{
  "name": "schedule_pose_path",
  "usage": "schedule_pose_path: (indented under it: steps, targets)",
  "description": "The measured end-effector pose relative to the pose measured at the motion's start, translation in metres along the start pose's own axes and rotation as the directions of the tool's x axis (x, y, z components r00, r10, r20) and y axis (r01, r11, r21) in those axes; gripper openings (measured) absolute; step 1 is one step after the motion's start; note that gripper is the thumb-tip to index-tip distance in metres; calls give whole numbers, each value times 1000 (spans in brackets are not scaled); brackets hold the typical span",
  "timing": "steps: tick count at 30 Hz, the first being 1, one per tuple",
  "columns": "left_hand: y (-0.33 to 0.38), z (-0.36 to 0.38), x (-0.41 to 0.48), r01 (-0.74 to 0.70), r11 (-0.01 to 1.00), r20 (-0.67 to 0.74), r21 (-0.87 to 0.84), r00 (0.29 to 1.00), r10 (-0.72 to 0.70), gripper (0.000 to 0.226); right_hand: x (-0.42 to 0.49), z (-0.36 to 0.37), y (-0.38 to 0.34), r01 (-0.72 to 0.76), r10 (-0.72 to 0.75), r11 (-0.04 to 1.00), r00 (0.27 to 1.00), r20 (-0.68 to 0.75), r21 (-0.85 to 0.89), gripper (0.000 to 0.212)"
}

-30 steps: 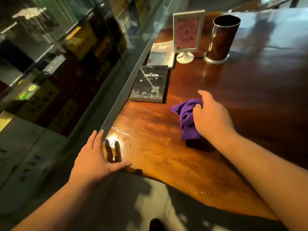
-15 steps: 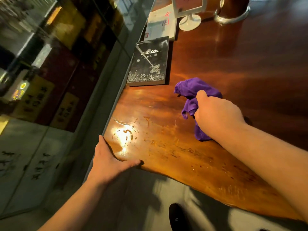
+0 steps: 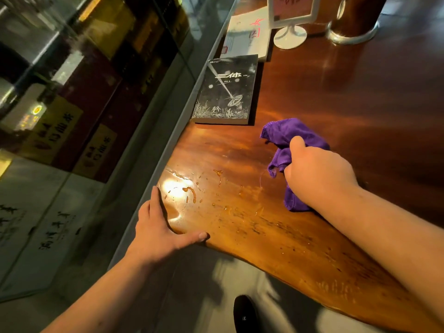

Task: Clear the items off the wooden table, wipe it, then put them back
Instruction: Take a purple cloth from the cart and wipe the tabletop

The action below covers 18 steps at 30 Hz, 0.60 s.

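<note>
My right hand (image 3: pixel 317 171) presses a crumpled purple cloth (image 3: pixel 288 138) onto the glossy wooden table (image 3: pixel 360 99). My left hand (image 3: pixel 158 227) grips the table's near left corner, thumb along the front edge, fingers flat on the side. Wet streaks and droplets (image 3: pixel 192 193) shine on the wood between the two hands. A black paperback book (image 3: pixel 227 90) lies flat by the left edge, beyond the cloth. Behind it lie a white booklet (image 3: pixel 249 34), a white sign holder's foot (image 3: pixel 289 37) and a dark metal cup's base (image 3: pixel 353 32).
A glass wall (image 3: pixel 96 92) with a grey metal frame runs along the table's left edge. Grey floor lies below the table's curved front edge, with a dark shoe (image 3: pixel 245 316) on it.
The view has dropped nearer the table. My right hand has slid the cloth slightly right and toward the front edge. My left hand went from hovering to gripping the table corner.
</note>
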<state>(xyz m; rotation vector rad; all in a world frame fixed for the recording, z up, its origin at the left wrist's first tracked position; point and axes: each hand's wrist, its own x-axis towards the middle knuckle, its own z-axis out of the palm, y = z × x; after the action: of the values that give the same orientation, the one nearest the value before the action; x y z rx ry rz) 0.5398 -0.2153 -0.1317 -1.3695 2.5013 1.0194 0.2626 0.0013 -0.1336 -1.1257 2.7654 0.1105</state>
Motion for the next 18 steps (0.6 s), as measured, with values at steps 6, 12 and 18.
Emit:
schedule_pose_path:
  steps: [6, 12, 18]
  targets:
    - [5, -4, -1, 10, 1000, 19, -4, 1000, -10, 177, -2, -6, -3, -40, 39, 999, 999, 32, 26, 31]
    - [4, -4, 0, 5, 1000, 21, -1, 1000, -5, 176, 1, -6, -18, -28, 29, 1000, 999, 32, -2, 40]
    - [4, -4, -1, 4, 1000, 13, 4, 1000, -4, 176, 3, -7, -49, -69, 73, 992, 997, -36, 107, 45]
